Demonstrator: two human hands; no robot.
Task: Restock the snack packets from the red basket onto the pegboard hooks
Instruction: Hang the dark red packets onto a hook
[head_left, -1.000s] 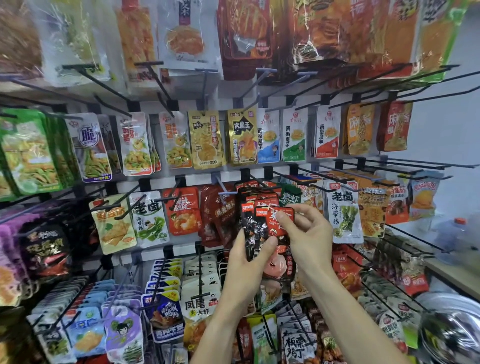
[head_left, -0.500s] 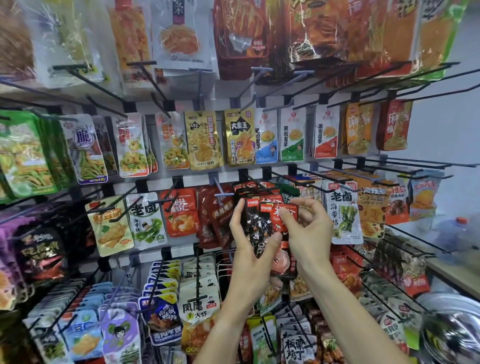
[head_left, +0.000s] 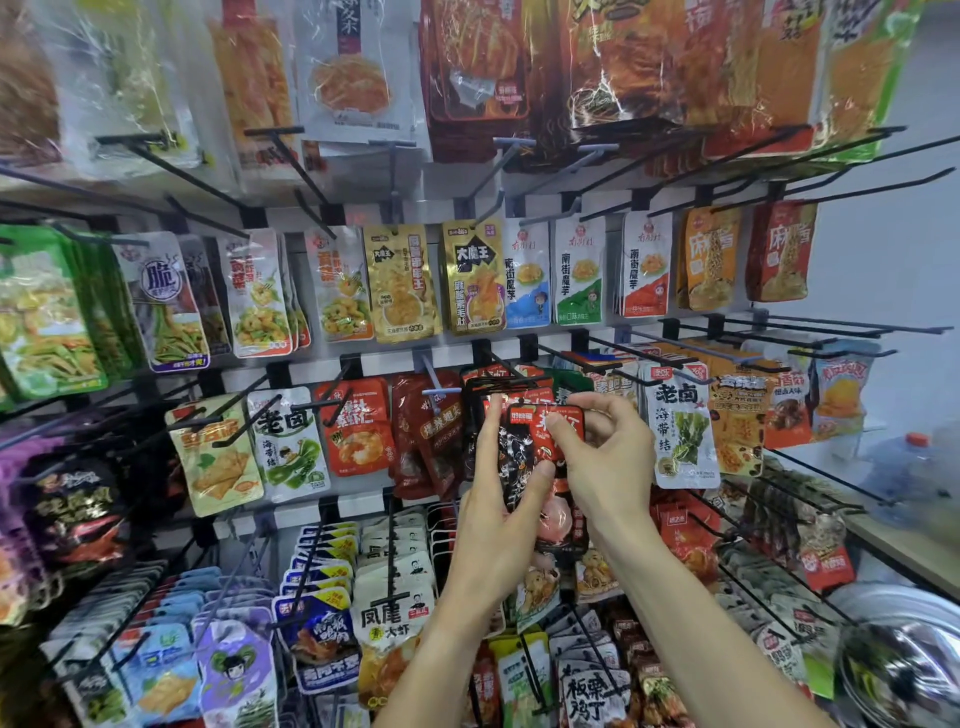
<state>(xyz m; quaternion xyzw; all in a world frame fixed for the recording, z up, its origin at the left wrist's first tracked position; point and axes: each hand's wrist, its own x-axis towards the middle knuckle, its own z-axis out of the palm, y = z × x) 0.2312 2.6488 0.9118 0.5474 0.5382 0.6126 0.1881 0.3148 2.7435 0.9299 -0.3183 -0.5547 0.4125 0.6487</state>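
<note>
Red-black snack packet (head_left: 524, 447) — pinched by left hand (head_left: 506, 512) | right hand (head_left: 605, 460) — at pegboard hooks (head_left: 441, 387)

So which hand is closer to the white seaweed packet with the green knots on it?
Right. The right hand sits just left of the white seaweed packet, nearly touching it. The left hand is farther left and lower, beyond the right hand.

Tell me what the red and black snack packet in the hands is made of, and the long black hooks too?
The red and black snack packet, held by both the left hand and the right hand, looks like thin, shiny plastic film: it crinkles and catches glints of light. The black hooks look like thin metal wire, probably painted or coated black, since they stay straight under hanging packets.
</note>
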